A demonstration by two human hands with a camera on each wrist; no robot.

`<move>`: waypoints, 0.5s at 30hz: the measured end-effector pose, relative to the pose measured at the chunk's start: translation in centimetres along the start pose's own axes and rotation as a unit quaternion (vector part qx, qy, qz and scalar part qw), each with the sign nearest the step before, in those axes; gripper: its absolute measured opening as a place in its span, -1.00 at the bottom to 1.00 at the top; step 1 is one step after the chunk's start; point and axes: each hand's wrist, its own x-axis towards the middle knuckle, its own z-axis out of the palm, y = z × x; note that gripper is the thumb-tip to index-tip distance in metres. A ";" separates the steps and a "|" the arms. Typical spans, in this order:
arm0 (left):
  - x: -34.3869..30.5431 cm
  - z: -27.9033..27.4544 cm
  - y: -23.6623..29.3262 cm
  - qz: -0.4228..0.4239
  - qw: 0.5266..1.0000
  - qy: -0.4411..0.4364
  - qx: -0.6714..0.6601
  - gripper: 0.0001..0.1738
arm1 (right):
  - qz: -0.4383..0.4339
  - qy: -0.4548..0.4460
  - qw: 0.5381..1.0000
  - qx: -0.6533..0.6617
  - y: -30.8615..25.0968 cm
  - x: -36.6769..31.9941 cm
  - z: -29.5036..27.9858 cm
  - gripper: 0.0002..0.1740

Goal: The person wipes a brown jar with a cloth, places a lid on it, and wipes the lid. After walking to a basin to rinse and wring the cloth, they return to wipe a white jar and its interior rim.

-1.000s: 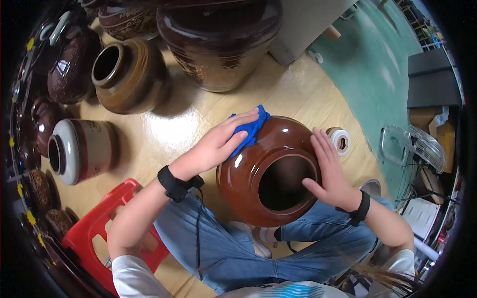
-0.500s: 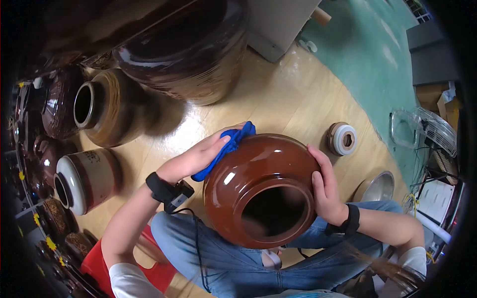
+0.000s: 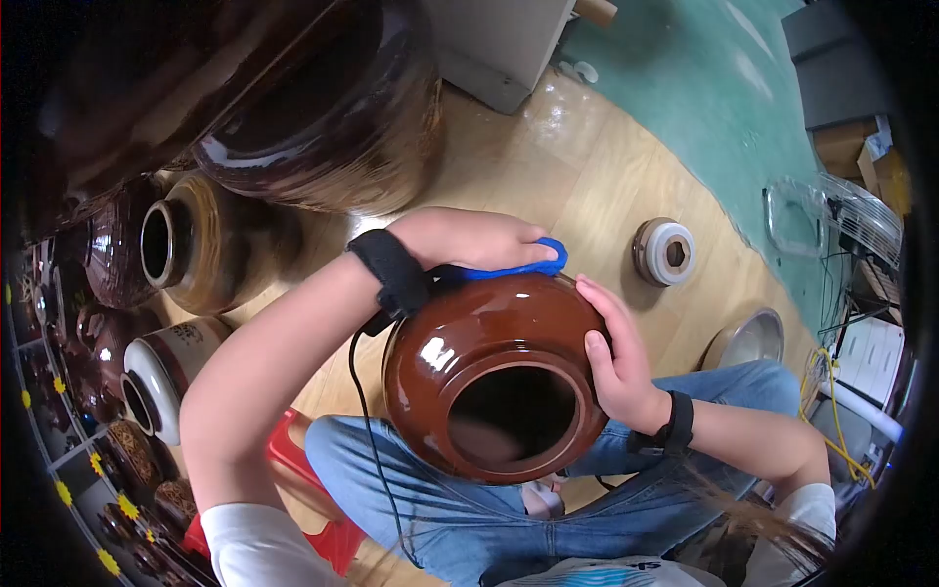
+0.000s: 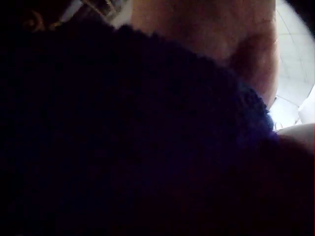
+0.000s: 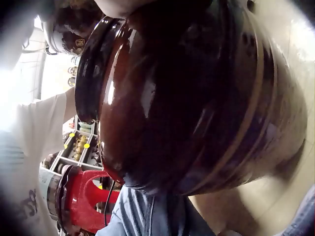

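A glossy brown round jar [image 3: 489,318] leans on its side between the person's knees, its wide mouth facing the body. Over its far side the left hand [image 3: 469,238] holds a folded blue cloth [image 3: 509,272] against the glaze. In the left wrist view the dark blue cloth [image 4: 147,108] fills most of the picture. On the jar's right side rests the right hand [image 3: 626,367], fingers extended along the wall and thumb toward the mouth. The right wrist view shows raised bands round the lower body of the jar [image 5: 162,108], with part of the right hand [image 5: 123,6] at the top edge.
A small white-topped ceramic piece [image 3: 668,252] stands on the wooden floor, near a metal bowl [image 3: 748,342]. Large dark jars [image 3: 333,127], a tan jar [image 3: 220,245] and a white-necked jar [image 3: 156,382] stand left. A red stool [image 3: 328,538] is beside the left leg.
The left hand and cloth have moved from the jar's left side over to its far side. The jar has tipped toward the body, and the right hand stays on its right side.
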 end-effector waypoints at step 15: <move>-7.3 6.9 -8.2 0.017 0.903 0.213 -0.372 -0.45 | 0.005 0.006 1.000 0.020 0.1 0.0 0.0 -0.54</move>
